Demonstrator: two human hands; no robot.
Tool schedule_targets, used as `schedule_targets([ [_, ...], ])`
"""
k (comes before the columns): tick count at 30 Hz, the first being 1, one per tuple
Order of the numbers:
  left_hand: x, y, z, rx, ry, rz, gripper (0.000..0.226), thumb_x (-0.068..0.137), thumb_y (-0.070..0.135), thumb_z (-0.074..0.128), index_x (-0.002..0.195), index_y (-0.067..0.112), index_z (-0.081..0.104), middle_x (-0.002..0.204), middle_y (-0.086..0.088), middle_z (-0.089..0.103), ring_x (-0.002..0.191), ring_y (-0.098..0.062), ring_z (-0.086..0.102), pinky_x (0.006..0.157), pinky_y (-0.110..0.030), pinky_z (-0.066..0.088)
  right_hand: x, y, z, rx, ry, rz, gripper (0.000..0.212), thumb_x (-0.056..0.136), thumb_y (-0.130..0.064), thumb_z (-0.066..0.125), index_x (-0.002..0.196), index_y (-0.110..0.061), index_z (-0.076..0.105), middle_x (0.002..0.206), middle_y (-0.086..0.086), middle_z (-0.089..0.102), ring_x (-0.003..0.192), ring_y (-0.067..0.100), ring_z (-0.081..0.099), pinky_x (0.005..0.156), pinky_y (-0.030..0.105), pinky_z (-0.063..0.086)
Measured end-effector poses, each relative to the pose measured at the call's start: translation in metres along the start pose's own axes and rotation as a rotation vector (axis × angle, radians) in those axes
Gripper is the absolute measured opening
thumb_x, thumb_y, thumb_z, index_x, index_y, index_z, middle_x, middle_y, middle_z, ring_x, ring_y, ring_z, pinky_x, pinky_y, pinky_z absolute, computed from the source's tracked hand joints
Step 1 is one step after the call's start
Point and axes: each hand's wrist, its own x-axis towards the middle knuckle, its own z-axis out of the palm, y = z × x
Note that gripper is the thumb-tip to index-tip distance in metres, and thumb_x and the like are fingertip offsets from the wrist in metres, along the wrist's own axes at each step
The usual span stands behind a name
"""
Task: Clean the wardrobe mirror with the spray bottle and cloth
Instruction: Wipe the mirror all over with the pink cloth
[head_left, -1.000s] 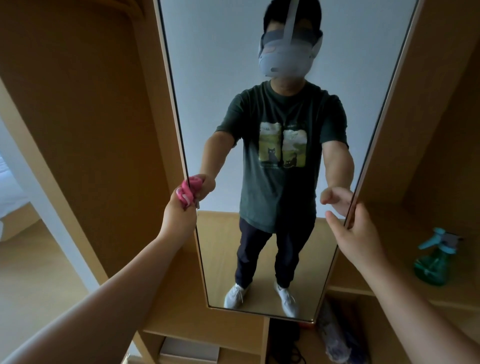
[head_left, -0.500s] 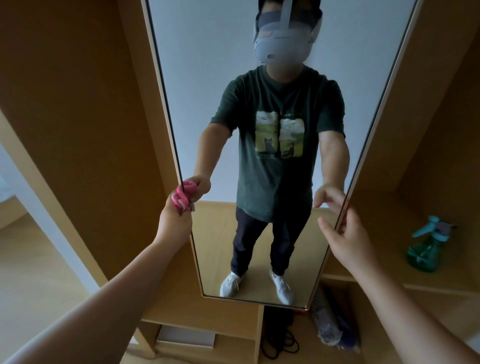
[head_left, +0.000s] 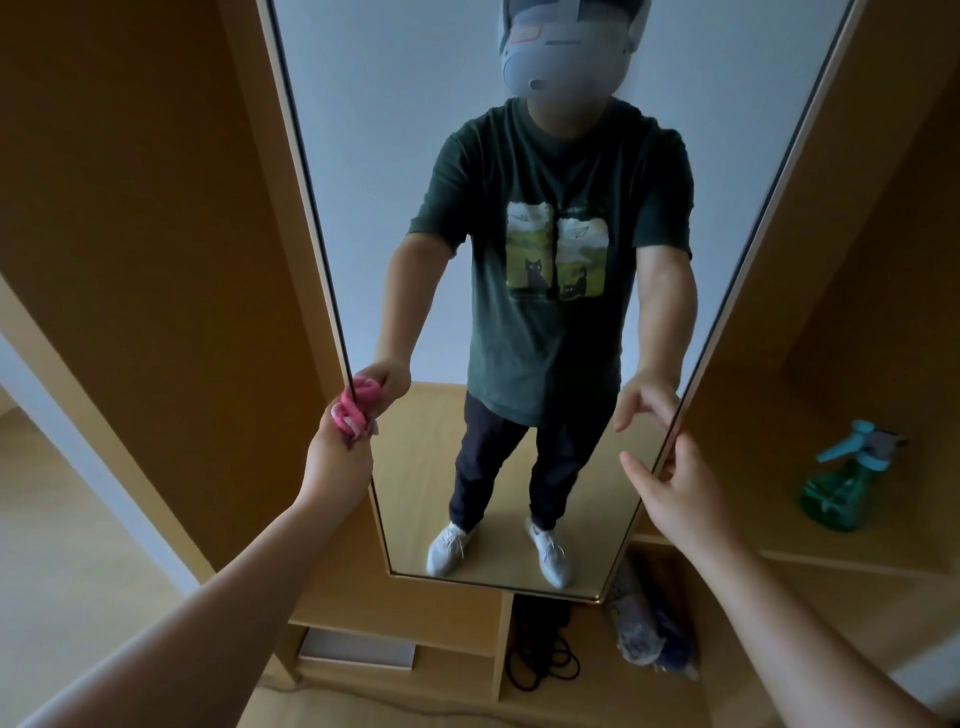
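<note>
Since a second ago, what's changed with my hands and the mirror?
The left hand, gripping the pink cloth, slid down the left edge of the mirror. The right hand slipped slightly lower along the right edge. Nothing was picked up or let go; the spray bottle stayed on its shelf.

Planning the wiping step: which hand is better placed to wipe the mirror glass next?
Left, most likely. The left hand grips the pink cloth right at the mirror's left edge. The right hand is empty, its fingers at the mirror's right edge.
</note>
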Motion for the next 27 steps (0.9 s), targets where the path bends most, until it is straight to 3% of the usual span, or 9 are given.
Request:
schedule_targets([
  [3,-0.003,-0.007,0.003,0.006,-0.010,-0.025,0.040,0.095,0.005,0.050,0.134,0.015,0.047,0.105,-0.010,0.063,0.095,-0.027,0.062,0.079,-0.038,0.053,-0.001,0.007,0.006,-0.053,-0.020,0.039,0.067,0.089,-0.046,0.062,0.142,-0.015,0.037,0.139,0.007,0.052,0.124,0.026,0.052,0.086,0.029,0.042],
  [8,-0.008,-0.023,0.008,0.017,-0.011,-0.037,0.041,0.094,0.002,0.049,0.129,0.021,0.047,0.097,-0.001,0.064,0.083,-0.022,0.061,0.059,-0.026,0.044,-0.005,0.021,0.015,-0.077,-0.052,0.094,0.074,0.089,-0.043,0.063,0.146,-0.009,0.031,0.146,0.013,0.045,0.131,0.029,0.046,0.100,0.037,0.041],
  [16,-0.009,-0.049,0.015,0.025,-0.066,-0.069,0.039,0.091,0.001,0.046,0.124,0.022,0.050,0.101,-0.004,0.065,0.086,-0.023,0.062,0.063,-0.029,0.046,-0.014,0.046,0.028,-0.054,-0.063,0.180,0.078,0.090,-0.037,0.063,0.151,-0.011,0.023,0.146,0.013,0.045,0.130,0.027,0.048,0.100,0.042,0.047],
  [21,-0.011,-0.061,0.022,0.010,-0.064,-0.119,0.039,0.092,0.000,0.050,0.128,0.016,0.050,0.103,-0.006,0.064,0.095,-0.022,0.061,0.075,-0.029,0.048,-0.018,0.061,0.035,-0.046,-0.055,0.211,0.073,0.090,-0.028,0.065,0.150,-0.012,0.026,0.130,0.007,0.054,0.114,0.019,0.056,0.080,0.026,0.047],
  [27,-0.013,-0.075,0.026,0.025,-0.075,-0.127,0.037,0.090,-0.001,0.049,0.123,0.016,0.053,0.100,0.000,0.064,0.093,-0.018,0.060,0.068,-0.021,0.042,-0.023,0.070,0.042,-0.055,-0.058,0.211,0.065,0.090,-0.019,0.066,0.145,-0.007,0.033,0.122,0.003,0.053,0.111,0.017,0.054,0.084,0.028,0.046],
])
